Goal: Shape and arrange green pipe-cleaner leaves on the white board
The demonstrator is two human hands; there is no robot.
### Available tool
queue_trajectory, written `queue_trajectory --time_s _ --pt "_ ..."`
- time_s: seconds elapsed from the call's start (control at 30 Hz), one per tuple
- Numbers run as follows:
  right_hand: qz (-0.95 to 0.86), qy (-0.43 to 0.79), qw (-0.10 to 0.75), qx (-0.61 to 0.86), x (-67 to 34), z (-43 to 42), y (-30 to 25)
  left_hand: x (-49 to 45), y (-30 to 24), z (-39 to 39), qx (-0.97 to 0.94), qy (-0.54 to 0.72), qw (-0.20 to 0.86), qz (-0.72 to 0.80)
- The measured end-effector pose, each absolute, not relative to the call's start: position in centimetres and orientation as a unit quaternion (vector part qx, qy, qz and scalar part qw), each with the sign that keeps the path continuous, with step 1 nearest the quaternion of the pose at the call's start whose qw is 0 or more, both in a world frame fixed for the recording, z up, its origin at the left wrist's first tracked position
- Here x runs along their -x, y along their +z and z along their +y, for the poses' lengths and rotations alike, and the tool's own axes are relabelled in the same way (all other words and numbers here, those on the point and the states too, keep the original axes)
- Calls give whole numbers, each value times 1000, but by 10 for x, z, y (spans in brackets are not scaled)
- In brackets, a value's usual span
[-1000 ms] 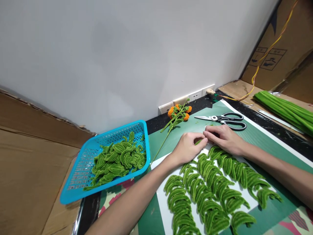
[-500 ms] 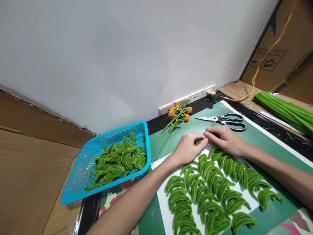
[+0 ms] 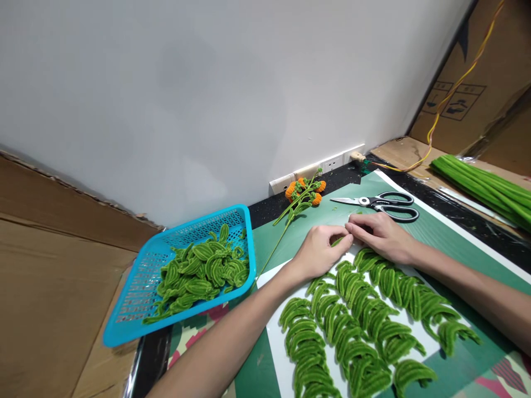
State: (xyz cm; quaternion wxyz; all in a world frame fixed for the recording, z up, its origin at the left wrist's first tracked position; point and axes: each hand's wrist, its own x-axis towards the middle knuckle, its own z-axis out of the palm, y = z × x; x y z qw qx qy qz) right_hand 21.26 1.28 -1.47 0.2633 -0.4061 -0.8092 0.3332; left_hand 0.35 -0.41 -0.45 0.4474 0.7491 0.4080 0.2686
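My left hand [image 3: 321, 251] is closed in a pinch, and a bit of a green chenille leaf [image 3: 337, 241] shows between its thumb and fingers. My right hand [image 3: 384, 236] is closed too, its fingertips meeting those of the left; what they pinch is hidden. Below the hands, curved fuzzy green leaves [image 3: 365, 304] lie overlapping in several rows on a white sheet [image 3: 277, 331]. More such leaves [image 3: 203, 271] are heaped in a blue plastic basket [image 3: 124, 331] to the left.
Beyond my hands lie scissors [image 3: 385, 204] with black-and-grey handles. A stem with orange chenille blooms [image 3: 305, 190] rests near the wall sockets [image 3: 332, 164]. Green chenille stems [image 3: 485, 185] are bundled at the right. A yellow cable [image 3: 440, 110] hangs beside a cardboard box [image 3: 498, 110].
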Motion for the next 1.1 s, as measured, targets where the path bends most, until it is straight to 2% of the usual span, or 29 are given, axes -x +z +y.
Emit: queue_trajectory --time_s 1.1 --pt "-811 327 266 406 -213 12 -12 -5 -3 -4 -757 257 436 413"
